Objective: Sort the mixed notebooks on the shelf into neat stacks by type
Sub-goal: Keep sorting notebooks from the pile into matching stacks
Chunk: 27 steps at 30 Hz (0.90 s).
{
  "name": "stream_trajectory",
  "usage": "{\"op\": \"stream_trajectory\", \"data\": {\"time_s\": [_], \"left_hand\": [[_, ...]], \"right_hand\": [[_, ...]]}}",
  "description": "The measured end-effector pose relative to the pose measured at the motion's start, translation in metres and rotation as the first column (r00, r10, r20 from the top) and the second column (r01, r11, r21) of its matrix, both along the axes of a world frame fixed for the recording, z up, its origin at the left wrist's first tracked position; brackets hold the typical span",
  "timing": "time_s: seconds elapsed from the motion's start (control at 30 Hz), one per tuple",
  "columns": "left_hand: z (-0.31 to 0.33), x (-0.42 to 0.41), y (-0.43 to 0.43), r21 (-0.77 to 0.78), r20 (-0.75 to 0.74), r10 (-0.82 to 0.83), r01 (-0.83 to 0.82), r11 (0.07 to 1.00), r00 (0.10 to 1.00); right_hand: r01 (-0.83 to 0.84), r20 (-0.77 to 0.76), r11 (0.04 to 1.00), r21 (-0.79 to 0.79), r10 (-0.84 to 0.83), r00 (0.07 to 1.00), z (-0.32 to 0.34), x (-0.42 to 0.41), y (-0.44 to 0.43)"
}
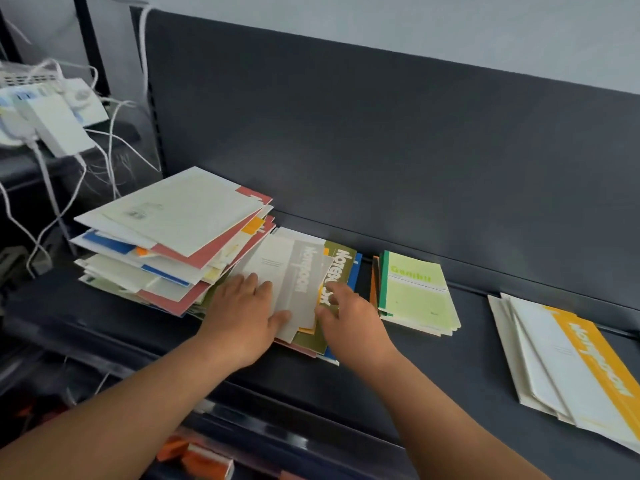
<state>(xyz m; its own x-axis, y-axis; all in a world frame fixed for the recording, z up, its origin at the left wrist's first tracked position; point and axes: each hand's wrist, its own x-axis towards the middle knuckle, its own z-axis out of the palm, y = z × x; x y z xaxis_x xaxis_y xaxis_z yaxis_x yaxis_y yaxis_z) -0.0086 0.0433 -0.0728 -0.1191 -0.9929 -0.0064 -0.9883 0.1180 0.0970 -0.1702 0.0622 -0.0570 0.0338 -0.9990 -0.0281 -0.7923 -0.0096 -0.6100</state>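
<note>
A tall untidy pile of mixed notebooks (180,237) stands at the left of the dark shelf (467,358). Beside it lies a flatter spread of notebooks topped by a grey one (298,282) over an olive one (341,261). My left hand (242,313) rests on the grey notebook's left part, fingers straight, thumb at its lower edge. My right hand (349,323) curls its fingers at the grey notebook's right edge, over the olive cover. A small stack of light-green notebooks (415,292) lies to the right. Further right lies a fanned stack of white-and-yellow notebooks (571,368).
A dark back panel (381,150) rises behind the shelf. White power adapters and cables (52,123) hang at the far left. Below the shelf's front edge, orange items (204,459) sit on a lower level.
</note>
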Motion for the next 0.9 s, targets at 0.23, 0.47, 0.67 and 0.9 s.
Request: {"op": "stream_trajectory", "data": {"time_s": [0.23,0.47,0.67,0.9], "left_hand": [[-0.001,0.007,-0.001,-0.016,-0.03,-0.074,0.074,0.997,0.997],[0.001,0.013,0.0,-0.043,-0.123,-0.091,0.087,0.995,0.988],[0.001,0.013,0.0,-0.035,-0.129,-0.097,0.093,0.995,0.987],[0.006,0.012,0.001,-0.052,-0.257,-0.091,0.08,0.995,0.962]], "right_hand": [[0.224,0.389,0.941,0.255,-0.312,0.867,-0.003,0.015,-0.028],[0.233,0.596,0.822,0.52,-0.544,0.591,-0.002,0.02,-0.035],[0.162,0.536,0.8,0.578,-0.521,0.664,0.003,0.022,-0.035],[0.141,0.67,0.89,0.433,-0.423,0.61,0.009,0.025,-0.028]]}}
